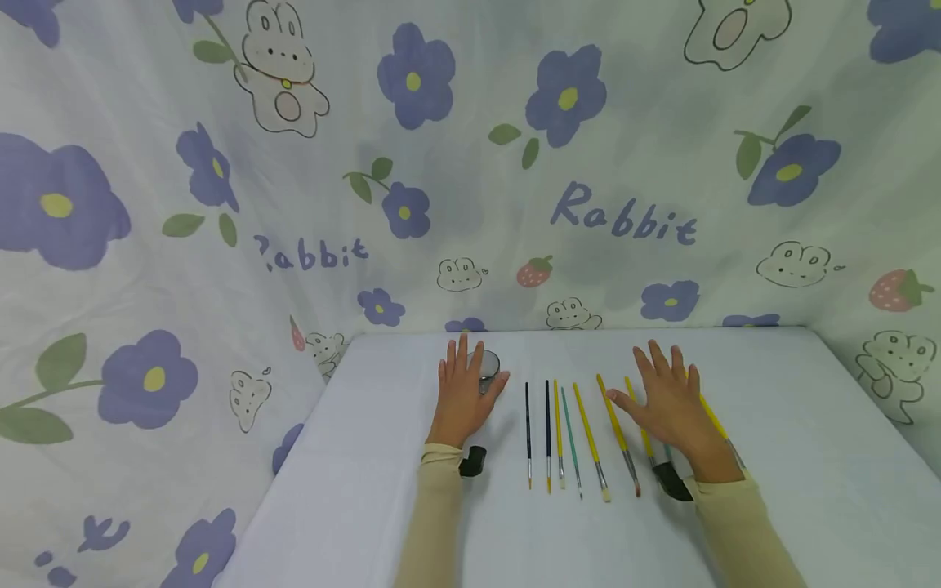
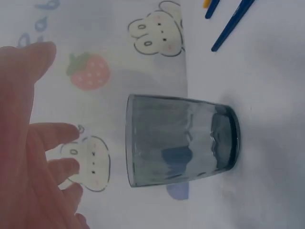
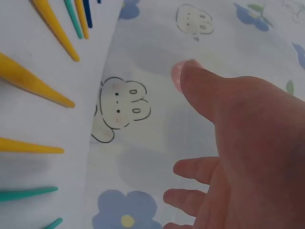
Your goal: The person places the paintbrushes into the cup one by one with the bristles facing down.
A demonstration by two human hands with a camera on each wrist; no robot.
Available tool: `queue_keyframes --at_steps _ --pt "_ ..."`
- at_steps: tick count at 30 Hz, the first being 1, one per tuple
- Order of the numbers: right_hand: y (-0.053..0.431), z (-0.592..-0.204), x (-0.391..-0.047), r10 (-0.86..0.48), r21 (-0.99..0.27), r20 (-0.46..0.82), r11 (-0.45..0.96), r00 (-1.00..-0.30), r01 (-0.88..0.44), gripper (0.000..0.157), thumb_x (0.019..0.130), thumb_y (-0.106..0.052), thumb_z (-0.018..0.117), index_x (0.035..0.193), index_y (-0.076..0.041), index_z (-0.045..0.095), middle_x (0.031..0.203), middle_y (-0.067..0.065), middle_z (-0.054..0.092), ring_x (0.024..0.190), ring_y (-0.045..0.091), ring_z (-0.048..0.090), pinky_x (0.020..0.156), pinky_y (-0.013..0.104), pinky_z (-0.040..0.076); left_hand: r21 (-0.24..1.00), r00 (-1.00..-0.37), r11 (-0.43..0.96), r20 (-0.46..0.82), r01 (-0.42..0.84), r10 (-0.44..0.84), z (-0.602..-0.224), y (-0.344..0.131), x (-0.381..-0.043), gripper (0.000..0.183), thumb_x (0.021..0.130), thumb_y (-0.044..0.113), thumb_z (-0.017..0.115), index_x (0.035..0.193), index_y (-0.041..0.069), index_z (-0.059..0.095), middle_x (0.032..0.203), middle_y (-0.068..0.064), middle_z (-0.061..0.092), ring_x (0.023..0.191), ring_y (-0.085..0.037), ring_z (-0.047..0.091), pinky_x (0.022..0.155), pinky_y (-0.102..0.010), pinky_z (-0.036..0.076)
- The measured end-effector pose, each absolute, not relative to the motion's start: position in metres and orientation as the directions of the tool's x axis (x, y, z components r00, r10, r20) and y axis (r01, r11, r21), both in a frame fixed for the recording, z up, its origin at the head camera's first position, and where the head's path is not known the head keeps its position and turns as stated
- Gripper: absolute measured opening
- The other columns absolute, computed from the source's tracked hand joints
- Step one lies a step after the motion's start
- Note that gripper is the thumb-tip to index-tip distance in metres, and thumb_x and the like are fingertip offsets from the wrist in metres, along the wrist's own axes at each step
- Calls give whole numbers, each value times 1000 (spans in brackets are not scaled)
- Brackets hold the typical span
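Note:
My left hand is spread above the table, fingers straight, holding nothing. Beyond its fingers stands a grey-tinted drinking glass, upright and apart from the hand in the left wrist view; the head view shows part of its rim. My right hand hovers with fingers spread over the right part of a row of paintbrushes. In that row lie a black-handled paintbrush, a dark blue paintbrush, a green paintbrush and several yellow paintbrushes. The right hand and wrist hide some of them.
A white-covered table carries everything. Behind and to the left hangs a curtain printed with flowers and rabbits. A dark wrist camera sits at the left wrist, another dark camera at the right wrist.

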State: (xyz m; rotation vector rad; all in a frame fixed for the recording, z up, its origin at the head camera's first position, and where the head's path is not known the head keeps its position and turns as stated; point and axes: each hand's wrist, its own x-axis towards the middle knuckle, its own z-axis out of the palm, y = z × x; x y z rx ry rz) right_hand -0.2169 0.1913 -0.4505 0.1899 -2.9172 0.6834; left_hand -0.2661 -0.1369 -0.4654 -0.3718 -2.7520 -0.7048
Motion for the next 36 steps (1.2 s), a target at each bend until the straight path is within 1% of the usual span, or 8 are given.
queue_keyframes --at_steps 5,9,12,16,21,26,32,36 --pt "198 -446 -219 -87 -452 178 878 -980 -160 91 98 -52 64 158 7 29 164 38 21 150 65 13 118 83 13 529 -936 793 325 301 139 -469 -145 -270 80 102 54 56 161 5 34 173 -20 14 162 -42 8 131 -68 13" --pt "207 -442 -220 -86 -488 237 851 -968 -195 82 99 -42 66 153 11 36 159 40 29 146 66 23 118 81 22 632 -947 726 308 272 88 -474 -150 -272 84 100 52 62 161 3 32 173 -22 16 162 -43 9 131 -67 16" --pt "216 -439 -219 -67 -544 262 814 -963 -205 76 101 -37 66 151 12 39 158 41 32 144 65 26 116 80 26 705 -960 672 280 227 31 -477 -151 -273 92 97 54 66 163 4 27 173 -19 17 162 -41 13 132 -62 21" --pt "227 -436 -217 -16 -611 267 770 -963 -182 75 103 -40 62 154 9 37 159 39 32 145 61 28 115 79 29 772 -966 607 258 189 -28 -481 -152 -275 101 93 55 71 164 4 22 172 -19 20 161 -38 19 132 -57 24" --pt "240 -434 -212 77 -653 281 746 -957 -132 73 105 -43 59 155 6 37 158 36 36 145 58 33 114 77 32 808 -973 569 225 152 -60 -487 -153 -277 103 90 55 75 163 2 25 170 -20 27 159 -38 26 132 -55 26" --pt "248 -434 -211 134 -685 234 726 -963 -65 74 105 -48 55 157 3 36 160 35 35 146 59 32 113 78 32 825 -976 551 199 121 -84 -493 -152 -280 101 88 51 79 160 -2 31 166 -25 34 155 -42 33 129 -57 32" --pt "257 -435 -211 179 -706 214 708 -960 -26 70 106 -44 53 154 4 40 156 37 39 140 60 39 107 79 37 857 -982 509 154 79 -107 -500 -151 -283 100 86 45 83 158 -4 33 158 -28 45 149 -41 43 126 -56 37" --pt "266 -437 -212 219 -702 164 711 -962 42 70 107 -44 51 154 5 39 154 39 40 136 60 41 105 79 40 867 -981 491 159 85 -113 -501 -149 -283 98 86 43 83 157 -5 36 153 -29 50 145 -42 49 122 -57 42"
